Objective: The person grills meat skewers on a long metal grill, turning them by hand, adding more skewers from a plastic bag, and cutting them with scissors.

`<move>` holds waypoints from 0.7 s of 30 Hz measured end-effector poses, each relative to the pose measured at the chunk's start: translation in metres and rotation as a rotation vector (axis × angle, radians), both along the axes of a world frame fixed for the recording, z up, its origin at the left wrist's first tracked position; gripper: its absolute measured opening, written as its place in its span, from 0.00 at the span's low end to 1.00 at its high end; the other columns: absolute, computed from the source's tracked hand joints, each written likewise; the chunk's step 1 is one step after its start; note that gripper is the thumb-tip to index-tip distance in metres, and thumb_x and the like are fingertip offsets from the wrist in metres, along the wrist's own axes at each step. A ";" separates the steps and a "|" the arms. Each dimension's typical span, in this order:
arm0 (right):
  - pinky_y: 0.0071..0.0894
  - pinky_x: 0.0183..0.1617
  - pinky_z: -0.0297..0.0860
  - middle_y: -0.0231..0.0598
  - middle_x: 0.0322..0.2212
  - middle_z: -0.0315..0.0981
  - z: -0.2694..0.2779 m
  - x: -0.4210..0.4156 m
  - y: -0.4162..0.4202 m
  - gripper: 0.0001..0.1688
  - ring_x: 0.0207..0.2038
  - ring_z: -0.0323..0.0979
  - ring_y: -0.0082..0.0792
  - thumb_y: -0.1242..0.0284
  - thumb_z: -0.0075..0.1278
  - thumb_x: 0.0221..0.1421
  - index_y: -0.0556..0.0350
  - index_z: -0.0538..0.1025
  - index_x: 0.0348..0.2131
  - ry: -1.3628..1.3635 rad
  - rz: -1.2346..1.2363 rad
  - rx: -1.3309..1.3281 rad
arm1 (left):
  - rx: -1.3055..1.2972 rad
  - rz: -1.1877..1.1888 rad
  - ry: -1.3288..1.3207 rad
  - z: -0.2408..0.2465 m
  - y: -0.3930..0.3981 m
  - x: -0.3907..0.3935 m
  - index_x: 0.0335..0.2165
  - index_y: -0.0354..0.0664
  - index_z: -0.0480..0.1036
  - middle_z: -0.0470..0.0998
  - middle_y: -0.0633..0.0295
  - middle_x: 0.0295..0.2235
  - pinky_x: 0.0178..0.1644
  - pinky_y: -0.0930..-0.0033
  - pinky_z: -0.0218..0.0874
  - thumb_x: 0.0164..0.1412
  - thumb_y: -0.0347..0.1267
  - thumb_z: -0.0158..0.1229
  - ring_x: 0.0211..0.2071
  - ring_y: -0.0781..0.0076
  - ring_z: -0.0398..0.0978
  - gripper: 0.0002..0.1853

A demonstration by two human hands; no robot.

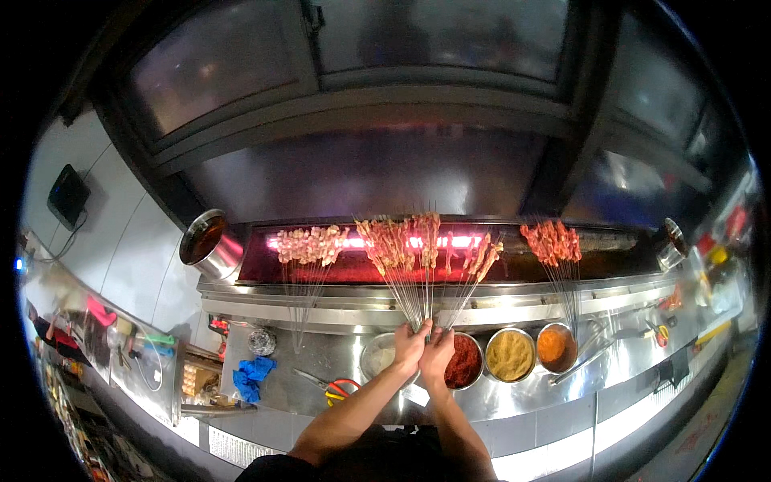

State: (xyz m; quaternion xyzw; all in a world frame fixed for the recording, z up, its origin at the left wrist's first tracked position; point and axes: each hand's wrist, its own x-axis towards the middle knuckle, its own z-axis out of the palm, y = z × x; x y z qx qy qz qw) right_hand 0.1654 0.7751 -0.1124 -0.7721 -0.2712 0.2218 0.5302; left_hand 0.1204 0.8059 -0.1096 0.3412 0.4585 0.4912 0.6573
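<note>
My left hand (411,347) is closed around the thin metal handles of a fanned bundle of meat skewers (394,244). Close against it, my right hand (437,356) grips the lower ends of a smaller spread of meat skewers (482,260) to the right. The meat of both lies over a long grill (373,274) that glows pink-red. Paler meat skewers (310,246) rest on the grill to the left, redder ones (551,242) on its right part. Under my hands sit a bowl of white seasoning (378,356) and a bowl of red chilli seasoning (464,361), both partly covered.
Right of my hands stand bowls of yellow-brown powder (511,354) and orange powder (553,346). Scissors (337,388), a blue cloth (253,378) and a steel-wool ball (262,342) lie at left on the steel counter (313,355). A metal pot (212,244) stands at the grill's left end.
</note>
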 end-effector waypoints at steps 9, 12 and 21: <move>0.43 0.34 0.66 0.57 0.27 0.73 -0.008 0.000 0.001 0.17 0.32 0.73 0.53 0.68 0.40 0.56 0.67 0.71 0.34 0.055 0.110 0.172 | -0.069 -0.014 -0.127 -0.010 0.005 -0.002 0.27 0.37 0.71 0.75 0.63 0.26 0.32 0.74 0.63 0.52 0.27 0.58 0.27 0.79 0.71 0.04; 0.43 0.33 0.66 0.56 0.26 0.73 -0.011 -0.001 0.001 0.15 0.31 0.73 0.53 0.69 0.41 0.55 0.67 0.71 0.31 0.000 0.079 0.149 | -0.045 0.000 -0.124 -0.005 0.003 -0.004 0.28 0.37 0.72 0.75 0.64 0.26 0.32 0.74 0.63 0.52 0.27 0.58 0.26 0.78 0.70 0.04; 0.45 0.31 0.66 0.60 0.24 0.72 -0.015 -0.004 0.001 0.17 0.30 0.71 0.58 0.69 0.43 0.54 0.71 0.69 0.29 0.017 0.115 0.234 | -0.135 -0.003 -0.213 -0.007 0.004 -0.008 0.28 0.39 0.72 0.74 0.66 0.25 0.32 0.75 0.63 0.51 0.27 0.59 0.25 0.78 0.70 0.05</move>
